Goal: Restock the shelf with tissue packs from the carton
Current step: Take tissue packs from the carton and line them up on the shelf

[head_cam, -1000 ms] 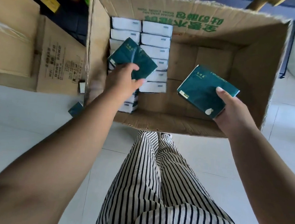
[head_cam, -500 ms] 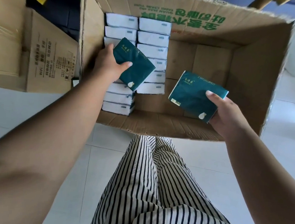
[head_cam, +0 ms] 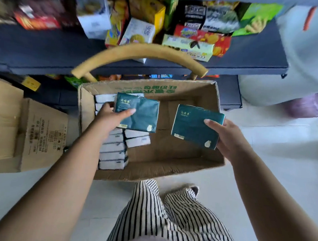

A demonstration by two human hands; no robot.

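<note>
Holding one green pack in each hand, the person is standing over the carton [head_cam: 169,170] with both arms out. The left hand [head_cam: 111,116] is gripping the left pack [head_cam: 137,115], thumb lying across its face and fingers hidden under it, right above the white-edged packs in the carton [head_cam: 114,151]. The right hand [head_cam: 223,136] is gripping the right pack [head_cam: 195,126] at its near corner, thumb on top, over the bare part of the carton floor. Both packs are being held flat and face up, likely so they can go onto the shelf [head_cam: 254,59] the same way round. The shelf is sitting just beyond the carton, crowded with snack boxes [head_cam: 189,44]; where the tissue is meant to go I cannot tell. A curved wooden chair back [head_cam: 140,52] is arching between carton and shelf, so the reach will probably need to go over or around it. A closed box [head_cam: 39,133] is standing beside the carton on the left.
</note>
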